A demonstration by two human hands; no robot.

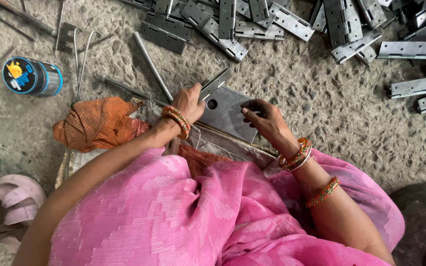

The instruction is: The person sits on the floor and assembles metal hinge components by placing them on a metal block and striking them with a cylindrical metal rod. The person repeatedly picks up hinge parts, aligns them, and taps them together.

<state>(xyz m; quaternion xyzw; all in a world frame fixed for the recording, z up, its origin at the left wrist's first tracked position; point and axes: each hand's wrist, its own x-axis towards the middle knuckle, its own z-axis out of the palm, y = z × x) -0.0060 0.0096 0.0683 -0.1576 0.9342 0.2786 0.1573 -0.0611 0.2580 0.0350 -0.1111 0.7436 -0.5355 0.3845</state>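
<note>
Grey flat steel hinge plate with a round hole (228, 114) lies on the person's lap edge, above the rough concrete floor (311, 98). Left hand (189, 102) pinches a narrow hinge leaf (214, 83) against it; right hand (265, 118) clamps the plate's edge. Keeping knuckles aligned looks best.

A: What carries it all?
B: A rough concrete floor (297, 93).
A: And on it?
B: A heap of grey metal hinges (292, 22) at twelve to two o'clock, a small round tin (32, 76) at ten, and an orange cloth (97, 123) at nine.
</note>
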